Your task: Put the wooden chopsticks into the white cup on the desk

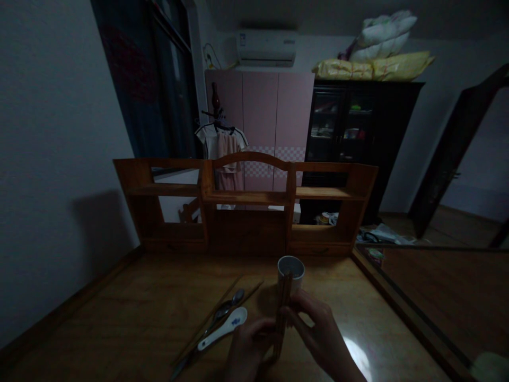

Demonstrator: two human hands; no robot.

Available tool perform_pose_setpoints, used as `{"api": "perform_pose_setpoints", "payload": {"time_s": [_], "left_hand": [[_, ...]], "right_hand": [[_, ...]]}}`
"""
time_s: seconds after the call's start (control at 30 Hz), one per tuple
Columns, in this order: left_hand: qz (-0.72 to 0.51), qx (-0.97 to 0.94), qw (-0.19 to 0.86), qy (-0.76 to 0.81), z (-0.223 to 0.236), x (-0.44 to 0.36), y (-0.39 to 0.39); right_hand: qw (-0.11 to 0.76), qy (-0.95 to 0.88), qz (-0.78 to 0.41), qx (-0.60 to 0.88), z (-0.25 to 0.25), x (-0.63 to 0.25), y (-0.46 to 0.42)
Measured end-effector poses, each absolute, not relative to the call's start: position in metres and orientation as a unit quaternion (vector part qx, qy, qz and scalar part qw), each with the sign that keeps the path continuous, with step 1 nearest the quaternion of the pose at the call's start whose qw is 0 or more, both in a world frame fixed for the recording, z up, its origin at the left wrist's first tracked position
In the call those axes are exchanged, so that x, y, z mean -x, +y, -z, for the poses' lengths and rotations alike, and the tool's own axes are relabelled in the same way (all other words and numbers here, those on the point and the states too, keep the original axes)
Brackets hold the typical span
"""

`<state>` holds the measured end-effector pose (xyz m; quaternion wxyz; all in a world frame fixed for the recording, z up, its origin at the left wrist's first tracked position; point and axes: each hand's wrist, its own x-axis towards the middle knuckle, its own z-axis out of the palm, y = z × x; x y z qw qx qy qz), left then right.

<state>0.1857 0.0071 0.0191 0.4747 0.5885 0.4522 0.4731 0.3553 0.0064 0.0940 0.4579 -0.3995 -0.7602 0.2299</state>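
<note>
Room: dim; a pink wardrobe [260, 114] and a dark cabinet [358, 138] stand at the far wall, with an air conditioner [265, 48] above and bundled bedding [377, 53] on top of the cabinet.
Surface [131, 313]: the wooden top in front of you, carrying everything you handle.
Shelf unit [246, 204]: a low wooden rack standing along the back edge of the surface.
Right hand [322, 334]: your fingers are curled closed around the bundle of chopsticks from the right side.
Left hand [248, 347]: it is closed on the lower part of the same bundle, just beside your right hand.
Bundle of chopsticks [283, 305]: held nearly upright between your two hands, its top end right in front of the cup.
Cup [291, 271]: white, upright, on the surface just beyond your hands.
Loose chopsticks [222, 313]: lying slantwise on the surface to your left.
Ceramic spoon [223, 329]: white with a blue mark, lying beside your left hand.
Metal spoon [228, 305]: lying just beyond the ceramic spoon.
</note>
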Motion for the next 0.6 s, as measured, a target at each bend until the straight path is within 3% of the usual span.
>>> {"api": "perform_pose_setpoints", "payload": {"time_s": [0.2,0.33,0.5,0.6], "left_hand": [[-0.502,-0.553,0.417,0.519,-0.021,-0.183,0.001],[-0.487,-0.534,0.297,0.623,-0.048,-0.116,0.009],[-0.245,-0.596,0.101,0.758,-0.057,-0.013,0.016],[-0.134,-0.613,0.059,0.777,-0.044,0.002,0.012]], "right_hand": [[0.5,-0.751,-0.184,0.391,-0.091,-0.35,0.006],[0.545,-0.711,-0.168,0.411,-0.099,-0.352,-0.001],[0.563,-0.687,-0.173,0.427,-0.099,-0.361,-0.001],[0.555,-0.68,-0.194,0.438,-0.092,-0.36,0.003]]}}
